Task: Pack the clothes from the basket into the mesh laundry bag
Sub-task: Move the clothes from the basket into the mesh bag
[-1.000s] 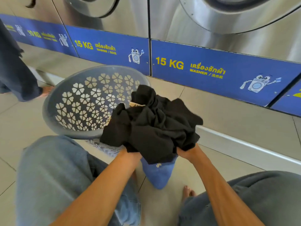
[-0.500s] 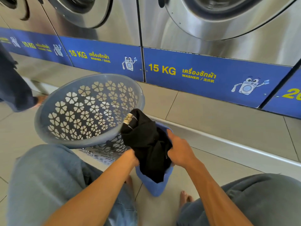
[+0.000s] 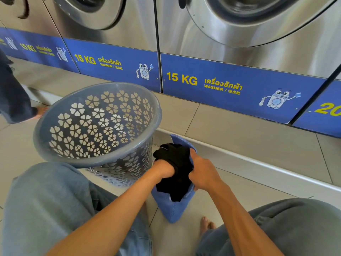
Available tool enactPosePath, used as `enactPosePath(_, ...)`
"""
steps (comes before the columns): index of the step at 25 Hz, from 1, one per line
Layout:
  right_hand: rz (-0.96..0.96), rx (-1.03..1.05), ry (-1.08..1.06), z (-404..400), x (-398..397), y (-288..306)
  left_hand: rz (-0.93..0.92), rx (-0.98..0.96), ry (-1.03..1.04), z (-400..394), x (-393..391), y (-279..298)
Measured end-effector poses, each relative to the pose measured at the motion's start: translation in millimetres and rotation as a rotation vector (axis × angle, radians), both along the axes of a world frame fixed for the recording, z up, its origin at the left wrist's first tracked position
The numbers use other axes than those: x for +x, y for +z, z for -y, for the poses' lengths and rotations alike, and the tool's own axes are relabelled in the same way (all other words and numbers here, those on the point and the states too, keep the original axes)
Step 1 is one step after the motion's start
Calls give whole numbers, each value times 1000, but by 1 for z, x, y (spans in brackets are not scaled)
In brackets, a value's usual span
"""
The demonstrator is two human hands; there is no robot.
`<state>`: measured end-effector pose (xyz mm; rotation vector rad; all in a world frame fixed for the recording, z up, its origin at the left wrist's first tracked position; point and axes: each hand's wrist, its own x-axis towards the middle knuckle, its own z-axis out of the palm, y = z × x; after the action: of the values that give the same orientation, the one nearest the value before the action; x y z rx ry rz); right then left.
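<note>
One black garment [image 3: 175, 169] sits bunched in the mouth of one blue mesh laundry bag [image 3: 171, 209], part inside and part above the rim. The bag stands on the floor between the person's knees. The left hand [image 3: 163, 169] is clenched on the garment's left side, fingers buried in the cloth. The right hand [image 3: 203, 172] grips the bag's right rim, fingers closed on the fabric. One grey basket [image 3: 96, 124] with flower-shaped cut-outs stands tilted just left of the bag; no clothes are visible inside it. The surface is a beige tiled floor [image 3: 239, 196] with a raised tiled step [image 3: 230, 130] behind. Stainless washers [image 3: 258, 43] line the step; two drum doors are clearly visible, and two blue panels read 15 KG. A second person's leg [image 3: 13, 100] shows at the left edge.
</note>
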<state>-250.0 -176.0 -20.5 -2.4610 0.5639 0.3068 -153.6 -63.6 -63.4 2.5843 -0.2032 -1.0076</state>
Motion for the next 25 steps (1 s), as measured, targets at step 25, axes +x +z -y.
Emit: enactPosePath(25, 105, 80, -237, 16, 7, -15, -374, -397, -273, 2, -9, 10)
